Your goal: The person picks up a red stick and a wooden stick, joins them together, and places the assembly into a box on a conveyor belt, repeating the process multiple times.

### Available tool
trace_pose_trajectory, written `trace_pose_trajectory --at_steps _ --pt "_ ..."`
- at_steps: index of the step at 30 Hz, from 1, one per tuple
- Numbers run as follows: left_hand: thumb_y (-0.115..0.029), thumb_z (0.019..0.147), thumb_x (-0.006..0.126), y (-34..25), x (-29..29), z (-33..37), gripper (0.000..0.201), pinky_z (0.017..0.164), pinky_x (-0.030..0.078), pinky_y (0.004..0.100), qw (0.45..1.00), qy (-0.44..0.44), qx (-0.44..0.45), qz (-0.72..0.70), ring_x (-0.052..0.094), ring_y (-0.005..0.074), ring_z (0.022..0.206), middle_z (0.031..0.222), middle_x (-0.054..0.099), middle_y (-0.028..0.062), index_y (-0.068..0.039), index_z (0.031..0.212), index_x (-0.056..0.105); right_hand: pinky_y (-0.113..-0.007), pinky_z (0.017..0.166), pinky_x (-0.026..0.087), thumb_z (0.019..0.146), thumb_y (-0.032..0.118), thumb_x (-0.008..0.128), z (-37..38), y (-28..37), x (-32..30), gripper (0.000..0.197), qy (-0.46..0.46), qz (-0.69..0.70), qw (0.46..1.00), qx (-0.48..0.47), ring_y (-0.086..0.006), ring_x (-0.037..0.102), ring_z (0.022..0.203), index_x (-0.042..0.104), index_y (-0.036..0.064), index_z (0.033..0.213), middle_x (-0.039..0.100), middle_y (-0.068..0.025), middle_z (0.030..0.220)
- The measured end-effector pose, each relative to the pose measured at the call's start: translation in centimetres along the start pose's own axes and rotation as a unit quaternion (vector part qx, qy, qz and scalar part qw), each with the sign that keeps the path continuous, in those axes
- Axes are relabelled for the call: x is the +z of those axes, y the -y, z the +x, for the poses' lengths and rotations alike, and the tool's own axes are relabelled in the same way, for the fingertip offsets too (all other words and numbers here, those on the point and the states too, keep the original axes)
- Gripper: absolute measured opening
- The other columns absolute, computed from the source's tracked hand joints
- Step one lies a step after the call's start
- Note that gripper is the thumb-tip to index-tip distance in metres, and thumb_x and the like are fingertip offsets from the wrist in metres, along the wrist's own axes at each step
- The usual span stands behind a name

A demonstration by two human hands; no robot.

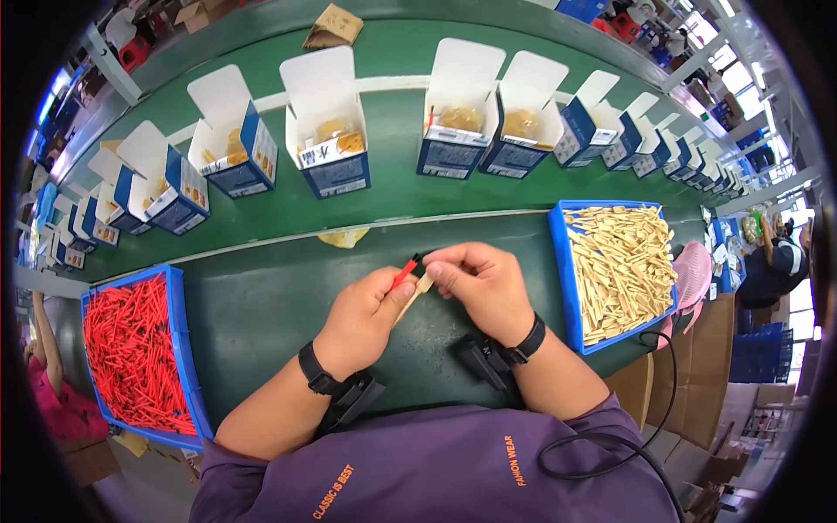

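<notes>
Over the dark green table, my left hand (356,315) is closed around a thin red stick with a dark tip (404,274) and a flat pale wooden stick (424,285). Thumb and fingers of my right hand (485,283) are pinched together at the upper end of the wooden stick, close to the dark tip. My fingers partly cover both pieces. Left of my hands stands a blue tray (181,340) heaped with red sticks (138,353). On the right, another blue tray (571,301) is filled with pale wooden pieces (617,266).
Open blue-and-white boxes (327,166) with yellowish contents line the green conveyor belt (392,109) beyond the table. A yellowish packet (343,238) lies at the table's far edge. A black cable (671,375) hangs at my right, near a cardboard box (708,366).
</notes>
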State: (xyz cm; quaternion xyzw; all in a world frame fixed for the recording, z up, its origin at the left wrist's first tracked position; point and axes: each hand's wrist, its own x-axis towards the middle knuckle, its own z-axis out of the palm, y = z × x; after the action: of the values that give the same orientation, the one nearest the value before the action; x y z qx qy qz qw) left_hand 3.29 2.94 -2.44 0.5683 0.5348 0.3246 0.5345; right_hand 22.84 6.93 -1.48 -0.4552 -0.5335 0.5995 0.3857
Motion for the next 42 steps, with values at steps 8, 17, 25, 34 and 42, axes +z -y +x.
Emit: trace_pose_trajectory --at_steps 8,17,25,34,42 --pt "-0.018 0.105 0.051 -0.1 1.2 0.1 0.018 0.057 0.037 0.021 0.988 -0.077 -0.006 -0.134 0.044 0.0038 0.062 0.076 0.058 -0.0018 -0.004 0.109 0.063 -0.021 0.064 0.05 0.094 0.011 0.071 0.5 0.1 -1.0 0.016 -0.016 0.033 0.999 0.015 -0.0061 0.061 0.071 0.069 -0.0016 0.103 0.07 -0.0032 0.086" --pt "-0.017 0.105 0.05 -0.1 2.3 1.3 0.019 0.051 0.031 0.0191 0.992 -0.064 0.032 -0.104 0.039 0.0018 0.056 0.079 0.061 -0.0003 -0.004 0.111 0.063 -0.021 0.063 0.05 0.094 0.014 0.071 0.7 0.2 -1.9 0.017 0.009 0.04 0.999 0.029 -0.0057 0.06 0.069 0.069 -0.001 0.102 0.07 -0.0027 0.086" --pt "-0.023 0.106 0.048 -1.2 2.7 1.5 0.025 0.06 0.043 0.0237 0.985 -0.049 0.029 -0.162 0.052 0.0078 0.064 0.074 0.06 -0.001 -0.004 0.11 0.063 -0.022 0.065 0.05 0.092 0.011 0.072 -0.3 2.5 -3.1 0.012 -0.037 -0.107 0.993 -0.035 -0.0069 0.061 0.071 0.073 -0.0008 0.093 0.071 -0.003 0.085" --pt "-0.026 0.108 0.042 -2.3 2.0 2.3 0.028 0.044 0.024 0.0209 0.938 -0.013 -0.101 -0.331 0.03 0.0036 0.05 0.068 0.044 -0.0041 -0.004 0.114 0.057 -0.035 0.068 0.053 0.089 0.021 0.068 11.3 10.0 -10.7 0.02 -0.269 -0.473 0.786 -0.293 -0.0268 0.068 0.072 0.073 0.0023 0.095 0.071 -0.015 0.081" --pt "-0.026 0.108 0.043 -2.1 2.0 1.9 0.027 0.044 0.025 0.0208 0.936 -0.013 -0.1 -0.338 0.03 0.0033 0.051 0.067 0.042 -0.005 -0.004 0.114 0.057 -0.044 0.07 0.053 0.086 0.022 0.064 11.1 6.8 -8.5 0.02 -0.193 -0.573 0.765 -0.22 -0.036 0.067 0.077 0.07 0.0035 0.082 0.068 -0.0173 0.078"
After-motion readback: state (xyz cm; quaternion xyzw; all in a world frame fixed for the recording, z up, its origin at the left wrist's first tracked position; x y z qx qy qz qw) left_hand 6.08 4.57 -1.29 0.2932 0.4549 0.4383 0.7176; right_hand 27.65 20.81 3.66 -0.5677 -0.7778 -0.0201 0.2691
